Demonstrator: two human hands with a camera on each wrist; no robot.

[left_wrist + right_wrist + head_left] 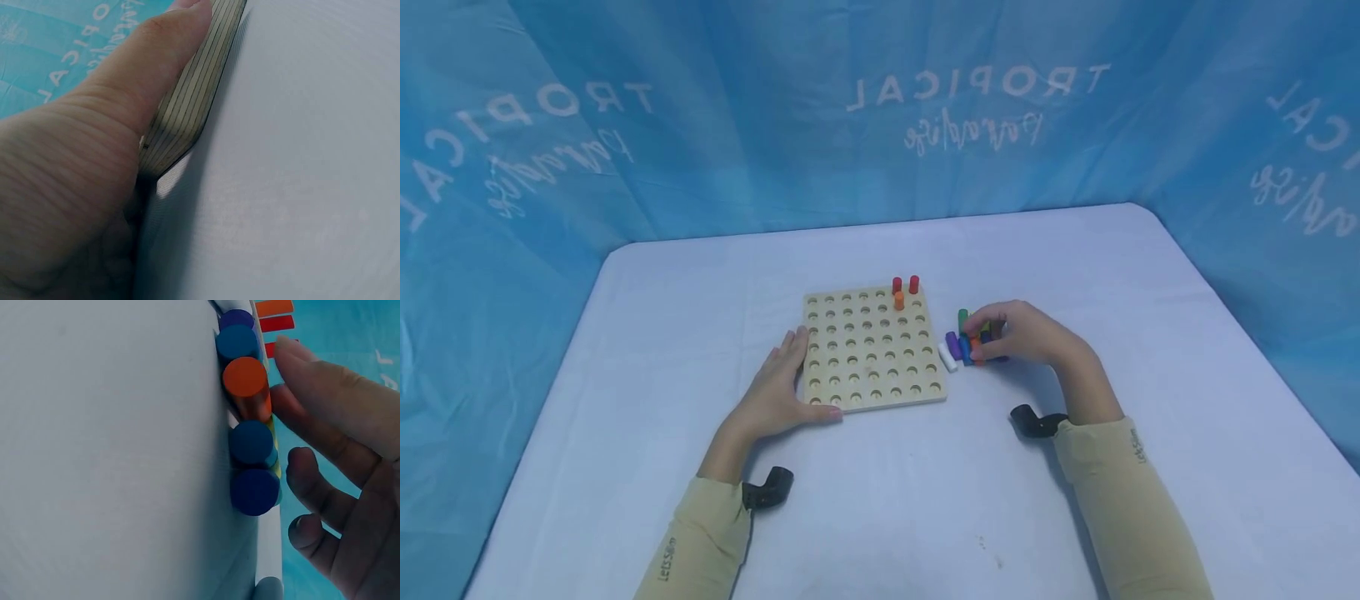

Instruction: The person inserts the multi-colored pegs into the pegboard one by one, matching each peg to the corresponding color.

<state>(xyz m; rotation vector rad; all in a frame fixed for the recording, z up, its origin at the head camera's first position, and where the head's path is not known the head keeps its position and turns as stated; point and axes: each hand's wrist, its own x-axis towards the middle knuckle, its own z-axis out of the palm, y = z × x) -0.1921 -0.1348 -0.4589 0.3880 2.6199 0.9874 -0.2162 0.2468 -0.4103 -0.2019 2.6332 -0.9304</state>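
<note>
A square wooden pegboard (841, 371) with rows of round holes lies on the table. Two red pegs (913, 285) and an orange peg (898, 301) stand in it near the far right corner. My left hand (772, 389) rests at its near left corner, fingers along the left edge and thumb (156, 50) against the front edge. To the board's right is a cluster of loose pegs, among them green (962, 319), purple (953, 345), white (947, 357) and orange (245, 378). Over them hovers my right hand (1018, 333), thumb and index finger apart beside the orange one, fingers loosely bent.
The white-covered table (880, 508) runs under everything. Blue printed curtains (775, 125) hang behind it and at both sides. A black wrist camera (767, 488) sits at the left cuff, another camera (1036, 422) at the right cuff.
</note>
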